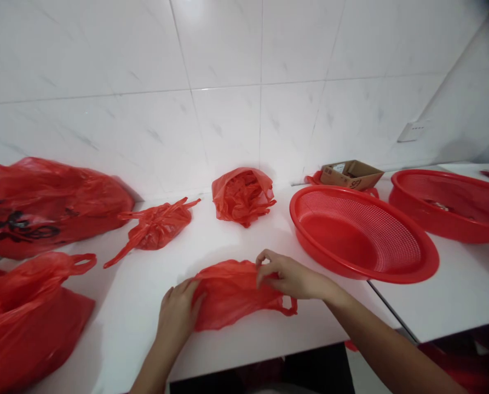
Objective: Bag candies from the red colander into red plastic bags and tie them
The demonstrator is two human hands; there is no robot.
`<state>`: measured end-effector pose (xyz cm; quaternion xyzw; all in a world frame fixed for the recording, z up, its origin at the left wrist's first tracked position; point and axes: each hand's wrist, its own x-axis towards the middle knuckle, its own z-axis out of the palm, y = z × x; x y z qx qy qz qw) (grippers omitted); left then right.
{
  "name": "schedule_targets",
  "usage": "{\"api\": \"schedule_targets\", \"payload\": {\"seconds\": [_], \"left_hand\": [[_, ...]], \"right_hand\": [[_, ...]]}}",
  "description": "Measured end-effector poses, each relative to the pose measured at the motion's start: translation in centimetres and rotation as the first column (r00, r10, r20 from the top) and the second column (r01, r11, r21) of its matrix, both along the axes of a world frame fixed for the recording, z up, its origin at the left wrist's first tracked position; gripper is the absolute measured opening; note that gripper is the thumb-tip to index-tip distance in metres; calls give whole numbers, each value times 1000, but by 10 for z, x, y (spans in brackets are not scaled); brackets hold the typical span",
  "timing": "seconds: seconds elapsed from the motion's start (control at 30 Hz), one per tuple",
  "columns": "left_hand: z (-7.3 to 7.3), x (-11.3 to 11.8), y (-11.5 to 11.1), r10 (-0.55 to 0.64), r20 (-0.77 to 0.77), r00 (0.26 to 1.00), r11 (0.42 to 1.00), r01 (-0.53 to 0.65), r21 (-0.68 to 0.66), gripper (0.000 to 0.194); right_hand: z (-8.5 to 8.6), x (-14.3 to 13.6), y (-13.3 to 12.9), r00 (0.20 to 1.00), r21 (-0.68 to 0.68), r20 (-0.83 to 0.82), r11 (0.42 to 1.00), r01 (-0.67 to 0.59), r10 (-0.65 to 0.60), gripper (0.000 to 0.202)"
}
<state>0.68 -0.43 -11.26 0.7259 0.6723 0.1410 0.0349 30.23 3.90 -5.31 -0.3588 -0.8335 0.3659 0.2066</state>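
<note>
A thin red plastic bag (230,295) lies on the white table in front of me, its handle loop showing at the right end. At its left end my left hand (178,309) presses against the film, with the thumb on the near side and the fingers on the far side. My right hand (283,273) is curled over the right end near the handle, with thumb and fingertips pinching the film. Farther back stands another red bag (244,196), its mouth full of crumpled red plastic. Left of that lies a small red bag (157,225) with its handles spread.
A red perforated basket (427,257) stands at my right, with a second red basket (412,219) beyond it. Behind sits a small cardboard box (369,178) by the tiled wall. Large red bags (75,202) crowd the left side. A seam crosses the table at right.
</note>
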Motion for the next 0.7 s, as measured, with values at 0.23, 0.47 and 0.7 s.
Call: {"api": "schedule_targets", "payload": {"seconds": [0.23,0.47,0.7], "left_hand": [[25,-8,11,175,220,960,984,-178,-10,49],[1,-38,-5,88,447,890,995,-101,6,65],[-28,-68,-21,124,587,800,986,-166,19,68]], "right_hand": [[-26,0,6,815,282,447,923,263,-369,76],[8,24,-29,957,140,99,956,258,-273,46],[26,99,-71,670,394,-188,569,721,-718,28]]}}
